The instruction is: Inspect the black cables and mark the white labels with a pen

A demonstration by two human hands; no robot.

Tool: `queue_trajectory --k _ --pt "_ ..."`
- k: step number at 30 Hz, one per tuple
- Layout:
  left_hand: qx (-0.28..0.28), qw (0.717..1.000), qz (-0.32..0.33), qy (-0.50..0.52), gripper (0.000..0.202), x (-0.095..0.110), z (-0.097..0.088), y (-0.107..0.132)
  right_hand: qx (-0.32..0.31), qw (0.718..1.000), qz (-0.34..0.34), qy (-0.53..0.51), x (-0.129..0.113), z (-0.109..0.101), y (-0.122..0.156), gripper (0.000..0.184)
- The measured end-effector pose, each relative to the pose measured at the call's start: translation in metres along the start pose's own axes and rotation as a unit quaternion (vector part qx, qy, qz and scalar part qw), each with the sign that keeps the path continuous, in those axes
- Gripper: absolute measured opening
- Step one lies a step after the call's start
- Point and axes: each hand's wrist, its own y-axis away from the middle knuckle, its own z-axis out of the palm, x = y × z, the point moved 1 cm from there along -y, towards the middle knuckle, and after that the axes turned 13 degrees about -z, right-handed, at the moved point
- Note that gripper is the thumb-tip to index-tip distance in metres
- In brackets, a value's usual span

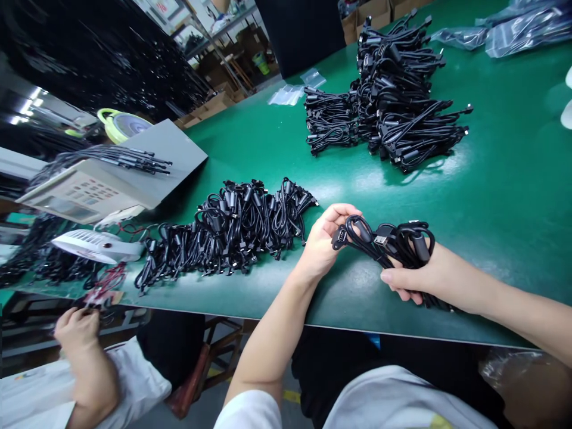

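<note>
In the head view, my right hand point(420, 277) is wrapped round a bunch of coiled black cables point(402, 244), thumb on the near side. A silver USB plug point(381, 240) shows on the bunch. My left hand point(328, 232) is closed at the left end of one coiled black cable point(364, 247), near its wide connector point(342, 236). Its fingertips are partly hidden behind the cable. Both hands are just above the green table, close to its front edge. Left of my left hand lies a long row of coiled black cables point(241, 220).
A stacked pile of bundled black cables point(393, 95) lies farther back. Clear plastic bags point(527, 30) rest at the far right, small bags point(288, 94) at the back edge. A grey machine point(102, 185) and white fan point(96, 245) stand left. A co-worker's hand point(78, 328) is at lower left.
</note>
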Motion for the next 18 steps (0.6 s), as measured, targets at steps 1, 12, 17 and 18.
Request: queue_trajectory --k 1,12,17,18 --pt "-0.002 1.000 -0.006 0.004 0.037 -0.001 0.001 0.000 -0.006 1.000 0.003 -0.009 0.000 0.000 0.000 0.029" --pt "-0.021 0.996 -0.045 0.069 0.038 -0.004 0.004 -0.004 -0.001 0.997 0.010 -0.074 0.005 0.002 0.004 0.033" --pt "-0.048 0.991 -0.087 0.085 0.040 -0.010 0.005 -0.005 0.013 0.991 -0.017 -0.133 0.010 0.004 0.001 0.026" --pt "-0.053 0.990 -0.099 0.082 0.040 -0.012 0.006 -0.005 0.030 0.990 -0.031 -0.135 0.011 0.005 -0.001 0.026"
